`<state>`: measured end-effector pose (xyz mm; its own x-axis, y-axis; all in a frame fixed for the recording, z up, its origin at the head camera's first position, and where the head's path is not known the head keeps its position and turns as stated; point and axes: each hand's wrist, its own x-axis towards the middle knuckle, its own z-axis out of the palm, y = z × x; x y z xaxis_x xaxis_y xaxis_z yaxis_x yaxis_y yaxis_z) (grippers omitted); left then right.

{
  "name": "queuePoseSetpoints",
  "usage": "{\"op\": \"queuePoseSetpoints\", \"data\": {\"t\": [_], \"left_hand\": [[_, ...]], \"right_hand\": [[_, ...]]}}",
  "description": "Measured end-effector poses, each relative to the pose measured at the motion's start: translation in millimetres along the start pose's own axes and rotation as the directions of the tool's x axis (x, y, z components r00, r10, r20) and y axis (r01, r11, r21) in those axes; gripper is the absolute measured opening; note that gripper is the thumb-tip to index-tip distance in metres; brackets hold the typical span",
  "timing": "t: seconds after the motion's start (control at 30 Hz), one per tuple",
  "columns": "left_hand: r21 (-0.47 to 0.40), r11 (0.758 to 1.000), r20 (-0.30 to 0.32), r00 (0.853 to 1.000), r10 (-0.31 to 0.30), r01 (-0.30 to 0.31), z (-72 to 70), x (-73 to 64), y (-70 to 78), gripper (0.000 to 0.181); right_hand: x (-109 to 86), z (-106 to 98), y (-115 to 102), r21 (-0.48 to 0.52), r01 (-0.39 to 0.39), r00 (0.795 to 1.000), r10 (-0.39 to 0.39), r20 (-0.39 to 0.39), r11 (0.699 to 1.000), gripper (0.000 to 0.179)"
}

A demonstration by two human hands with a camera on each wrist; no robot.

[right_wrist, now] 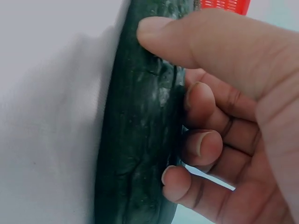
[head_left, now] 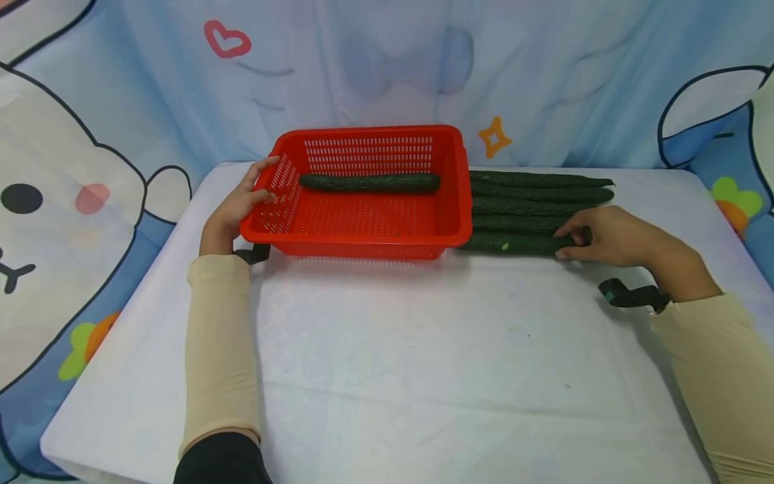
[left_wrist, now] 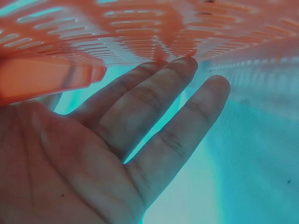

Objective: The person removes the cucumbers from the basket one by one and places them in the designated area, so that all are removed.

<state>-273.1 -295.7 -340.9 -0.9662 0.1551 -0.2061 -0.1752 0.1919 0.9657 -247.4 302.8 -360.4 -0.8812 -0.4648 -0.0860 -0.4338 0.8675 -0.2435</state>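
A red plastic basket (head_left: 363, 247) with slotted walls is at the table's far side, one cucumber (head_left: 370, 183) lying inside it. My left hand (head_left: 234, 205) grips the basket's left rim, thumb on the inner side. Seen from the left wrist, the other fingers (left_wrist: 140, 100) stretch along the outside of the slotted wall. To the basket's right, several dark green cucumbers (head_left: 538, 195) lie side by side. My right hand (head_left: 611, 236) holds the right end of the nearest cucumber (right_wrist: 140, 116), thumb on one side and curled fingertips on the other.
A white cloth covers the table (head_left: 423, 349), which runs toward me in front of the basket. Behind hangs a light blue printed curtain (head_left: 375, 67), close to the table's back edge. A small black wrist camera (head_left: 631, 294) sits below my right wrist.
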Motion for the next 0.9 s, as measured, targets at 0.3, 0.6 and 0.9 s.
{"op": "queuePoseSetpoints", "data": {"t": [0.3, 0.6, 0.9], "left_hand": [[-0.019, 1.000, 0.007, 1.000, 0.006, -0.006, -0.6, 0.9, -0.6, 0.068], [-0.005, 1.000, 0.003, 1.000, -0.002, 0.002, -0.3, -0.6, -0.1, 0.068], [0.006, 1.000, 0.004, 1.000, -0.001, 0.000, -0.2, -0.5, 0.4, 0.068]], "right_hand": [[1.9, -0.7, -1.5, -0.012, -0.047, 0.999, 0.047, -0.011, 0.999, 0.042], [-1.2, -5.2, 5.3, 0.011, -0.077, 0.997, 0.077, 0.005, 0.997, 0.038], [-4.1, -7.8, 8.1, 0.020, -0.076, 0.997, 0.075, 0.013, 0.997, 0.036]]}}
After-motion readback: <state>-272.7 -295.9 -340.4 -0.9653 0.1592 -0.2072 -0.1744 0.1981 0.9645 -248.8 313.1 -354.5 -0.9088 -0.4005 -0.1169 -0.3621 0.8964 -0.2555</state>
